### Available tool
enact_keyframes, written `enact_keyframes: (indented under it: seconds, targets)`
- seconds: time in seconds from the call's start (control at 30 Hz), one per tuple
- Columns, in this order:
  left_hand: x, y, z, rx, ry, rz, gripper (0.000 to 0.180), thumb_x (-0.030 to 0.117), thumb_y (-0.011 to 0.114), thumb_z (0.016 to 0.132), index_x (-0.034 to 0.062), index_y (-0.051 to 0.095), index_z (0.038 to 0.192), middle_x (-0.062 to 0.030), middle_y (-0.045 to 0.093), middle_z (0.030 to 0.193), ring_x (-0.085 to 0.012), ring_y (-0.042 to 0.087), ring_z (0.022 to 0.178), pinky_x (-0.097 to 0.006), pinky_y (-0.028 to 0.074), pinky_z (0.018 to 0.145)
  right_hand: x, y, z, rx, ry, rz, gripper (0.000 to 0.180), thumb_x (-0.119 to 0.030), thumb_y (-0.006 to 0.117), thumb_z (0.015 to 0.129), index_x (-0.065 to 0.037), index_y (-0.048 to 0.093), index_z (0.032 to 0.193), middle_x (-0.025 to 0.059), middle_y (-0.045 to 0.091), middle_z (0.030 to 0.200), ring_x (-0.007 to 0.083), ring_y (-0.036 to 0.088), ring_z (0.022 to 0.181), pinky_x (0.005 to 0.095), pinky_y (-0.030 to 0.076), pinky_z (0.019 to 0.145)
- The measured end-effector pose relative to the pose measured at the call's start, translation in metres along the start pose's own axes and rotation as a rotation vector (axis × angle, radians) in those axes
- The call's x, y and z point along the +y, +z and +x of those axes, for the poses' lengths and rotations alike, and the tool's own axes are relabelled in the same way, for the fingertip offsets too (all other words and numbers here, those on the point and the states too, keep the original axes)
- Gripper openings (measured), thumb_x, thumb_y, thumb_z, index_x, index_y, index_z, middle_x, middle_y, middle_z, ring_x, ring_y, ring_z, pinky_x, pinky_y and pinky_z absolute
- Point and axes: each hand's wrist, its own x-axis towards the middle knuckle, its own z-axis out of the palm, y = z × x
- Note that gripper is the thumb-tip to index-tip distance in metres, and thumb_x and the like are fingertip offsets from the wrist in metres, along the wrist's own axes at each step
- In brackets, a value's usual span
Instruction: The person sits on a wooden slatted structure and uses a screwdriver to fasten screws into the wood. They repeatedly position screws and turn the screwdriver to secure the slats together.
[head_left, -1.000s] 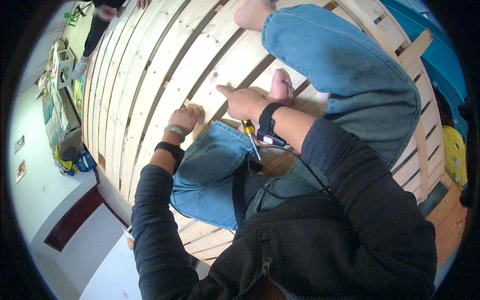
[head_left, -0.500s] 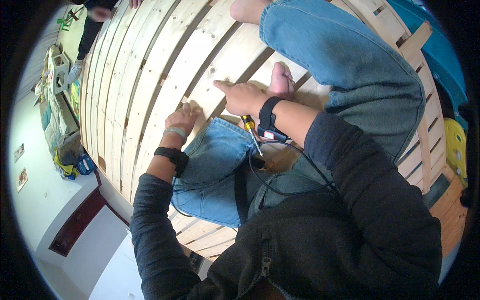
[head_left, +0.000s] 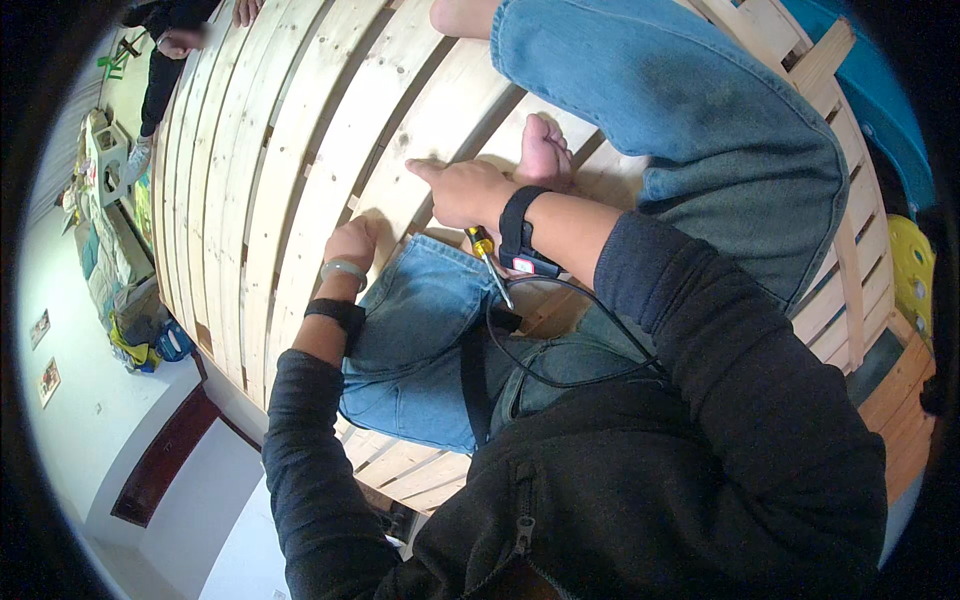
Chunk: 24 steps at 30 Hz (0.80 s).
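Note:
My right hand (head_left: 466, 194) is over the pale wooden slats (head_left: 420, 120), its index finger stretched out to the left. The other fingers curl around a screwdriver (head_left: 482, 243); its yellow-and-black handle shows below the palm, and the metal shaft slants down toward my lap. To the left, my left hand (head_left: 351, 243) is closed at the slats beside my jeans-covered knee (head_left: 420, 290). Its fingertips are hidden, so anything in them is out of sight. Black straps circle both wrists, and the right one carries a small device (head_left: 527, 264).
A black cable (head_left: 530, 372) loops over my lap near the screwdriver. My bare foot (head_left: 545, 150) rests on the slats close to my right hand. Another person's hand (head_left: 247, 12) is at the far left edge. Blue plastic (head_left: 890, 120) and a yellow piece (head_left: 910, 270) lie at right.
The whole view has shifted a little, so most things sit further left. My left hand's fingers look more tucked under. The screwdriver stays in my right hand, index finger still out.

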Motion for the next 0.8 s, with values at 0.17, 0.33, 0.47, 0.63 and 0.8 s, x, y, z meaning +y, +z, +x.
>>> enact_keyframes:
  seconds: [0.17,0.33,0.47,0.63,0.8]
  targets:
    - [0.011,-0.024,-0.004,-0.222,-0.066,0.013,0.038,0.039,0.04,0.093,0.007,0.054,0.109,-0.0192,0.064,0.102,-0.0346,0.062,0.098,-0.044,0.052,0.08,-0.002,-0.002,-0.001,-0.013,0.004,0.01,0.067,-0.013,0.047,0.081,-0.012,0.026,0.145,0.0223,0.063,0.109,0.0344,0.062,0.099,0.0432,0.048,0.084]
    - [0.018,-0.03,-0.012,-0.117,0.126,0.183,0.037,0.038,0.037,0.093,0.0064,0.056,0.098,-0.0183,0.066,0.096,-0.0347,0.064,0.09,-0.044,0.052,0.079,-0.004,-0.006,-0.004,-0.042,0.018,-0.001,0.069,-0.012,0.047,0.08,-0.011,0.025,0.145,0.0222,0.063,0.109,0.0344,0.062,0.099,0.0431,0.048,0.085]
    - [0.009,-0.015,-0.002,-0.081,0.087,0.177,0.032,0.035,0.041,0.091,0.0076,0.058,0.095,-0.0159,0.067,0.083,-0.0349,0.066,0.075,-0.044,0.053,0.069,-0.004,-0.007,-0.004,-0.06,0.019,-0.007,0.069,-0.013,0.048,0.079,-0.011,0.025,0.145,0.022,0.063,0.11,0.0341,0.062,0.099,0.0429,0.048,0.085]
    - [0.006,-0.012,0.002,-0.246,-0.216,-0.268,0.042,0.043,0.04,0.092,0.0068,0.062,0.091,-0.0165,0.067,0.092,-0.0356,0.064,0.084,-0.043,0.051,0.074,-0.003,-0.006,-0.004,-0.03,0.008,-0.013,0.069,-0.014,0.049,0.079,-0.011,0.027,0.144,0.0225,0.062,0.111,0.0339,0.062,0.1,0.0424,0.048,0.085]
    - [0.017,-0.026,-0.008,-0.117,-0.003,0.061,0.045,0.044,0.036,0.094,0.0071,0.061,0.094,-0.0188,0.066,0.099,-0.036,0.063,0.094,-0.045,0.049,0.082,-0.003,-0.005,-0.004,-0.017,0.0,-0.002,0.068,-0.014,0.049,0.079,-0.01,0.028,0.144,0.0222,0.062,0.11,0.0339,0.062,0.1,0.0423,0.048,0.086]
